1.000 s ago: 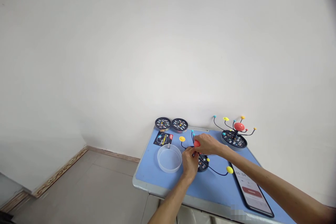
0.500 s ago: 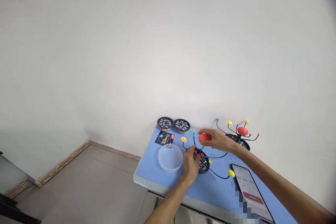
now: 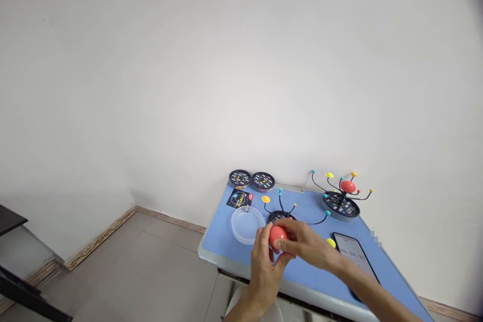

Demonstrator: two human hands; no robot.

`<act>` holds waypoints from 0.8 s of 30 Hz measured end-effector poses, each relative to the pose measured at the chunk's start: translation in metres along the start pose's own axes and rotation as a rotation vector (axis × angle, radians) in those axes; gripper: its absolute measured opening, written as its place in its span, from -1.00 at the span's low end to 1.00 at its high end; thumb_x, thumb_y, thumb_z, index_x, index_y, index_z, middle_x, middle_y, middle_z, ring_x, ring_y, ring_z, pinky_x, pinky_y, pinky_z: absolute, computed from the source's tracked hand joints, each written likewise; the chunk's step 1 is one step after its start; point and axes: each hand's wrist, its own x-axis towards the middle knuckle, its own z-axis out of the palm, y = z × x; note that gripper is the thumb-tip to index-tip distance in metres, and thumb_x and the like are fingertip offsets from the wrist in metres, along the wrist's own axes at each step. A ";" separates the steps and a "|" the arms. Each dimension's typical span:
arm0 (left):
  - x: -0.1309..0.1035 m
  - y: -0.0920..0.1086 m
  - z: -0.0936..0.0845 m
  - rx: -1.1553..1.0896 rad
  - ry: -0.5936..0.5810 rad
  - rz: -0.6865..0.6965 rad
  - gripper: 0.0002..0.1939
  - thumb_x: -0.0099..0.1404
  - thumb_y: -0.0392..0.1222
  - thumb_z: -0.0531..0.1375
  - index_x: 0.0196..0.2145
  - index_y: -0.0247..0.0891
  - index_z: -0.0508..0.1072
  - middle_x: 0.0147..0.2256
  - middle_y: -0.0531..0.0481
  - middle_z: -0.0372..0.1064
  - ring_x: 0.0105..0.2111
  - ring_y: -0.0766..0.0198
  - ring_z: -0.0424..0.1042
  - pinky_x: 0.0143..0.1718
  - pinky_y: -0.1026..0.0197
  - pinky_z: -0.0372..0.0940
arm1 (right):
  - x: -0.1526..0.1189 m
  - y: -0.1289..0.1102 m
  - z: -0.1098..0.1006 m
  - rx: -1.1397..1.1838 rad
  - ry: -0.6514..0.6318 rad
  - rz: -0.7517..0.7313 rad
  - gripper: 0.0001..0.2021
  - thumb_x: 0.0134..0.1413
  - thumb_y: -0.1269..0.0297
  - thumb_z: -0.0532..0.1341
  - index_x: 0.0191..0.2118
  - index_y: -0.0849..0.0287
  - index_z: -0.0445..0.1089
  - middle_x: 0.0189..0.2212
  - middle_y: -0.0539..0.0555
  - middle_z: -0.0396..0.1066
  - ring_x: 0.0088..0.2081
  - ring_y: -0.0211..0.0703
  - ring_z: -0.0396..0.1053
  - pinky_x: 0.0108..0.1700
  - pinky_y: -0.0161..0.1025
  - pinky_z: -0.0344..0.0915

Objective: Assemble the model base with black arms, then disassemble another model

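Observation:
A glossy red ball [image 3: 278,236] is gripped between my two hands, low in front of the black round base of a planet model [image 3: 277,216]. My left hand [image 3: 265,260] closes on the ball from the left side. From the right, my right hand [image 3: 302,244] has its thumb and fingers curled on the same ball. Curved black arms rise from the base behind, tipped with an orange ringed planet [image 3: 266,199], small blue balls [image 3: 280,191] and a yellow ball [image 3: 331,243]. The hands hide part of the base.
A finished-looking planet model [image 3: 341,204] stands at the back right. Two black round cases [image 3: 263,181] and a printed card [image 3: 240,198] lie at the back left. Near my left hand is a clear round tub [image 3: 248,225]; a phone with a timer [image 3: 356,256] lies right.
The red ball came away from above the base, towards me and left, in my right hand. My left hand left the base's centre and joined it on the ball.

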 end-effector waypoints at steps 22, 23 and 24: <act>0.055 -0.033 -0.107 0.287 -0.169 0.002 -0.53 0.28 -0.22 0.12 0.15 -0.17 0.36 -0.10 -0.12 0.39 -0.16 0.18 0.41 -0.05 0.11 0.34 | 0.066 0.023 0.038 -0.544 0.282 0.053 -0.56 0.05 0.26 0.20 0.07 0.23 0.36 -0.15 0.16 0.50 -0.14 -0.04 0.44 -0.11 -0.16 0.27; 0.060 -0.035 -0.106 0.337 -0.204 0.027 -0.53 0.29 -0.24 0.09 0.16 -0.17 0.35 -0.09 -0.13 0.38 -0.16 0.18 0.41 -0.05 0.12 0.34 | 0.068 0.022 0.040 -0.614 0.269 0.059 -0.59 0.07 0.28 0.20 0.06 0.23 0.37 -0.11 0.18 0.49 -0.10 -0.02 0.44 -0.10 -0.18 0.25; 0.064 -0.036 -0.104 0.394 -0.239 0.044 -0.53 0.30 -0.26 0.07 0.17 -0.16 0.34 -0.06 -0.14 0.37 -0.14 0.17 0.42 -0.05 0.12 0.33 | 0.071 0.021 0.042 -0.686 0.246 0.068 -0.62 0.08 0.29 0.19 0.04 0.22 0.38 -0.07 0.18 0.48 -0.08 -0.01 0.44 -0.12 -0.20 0.25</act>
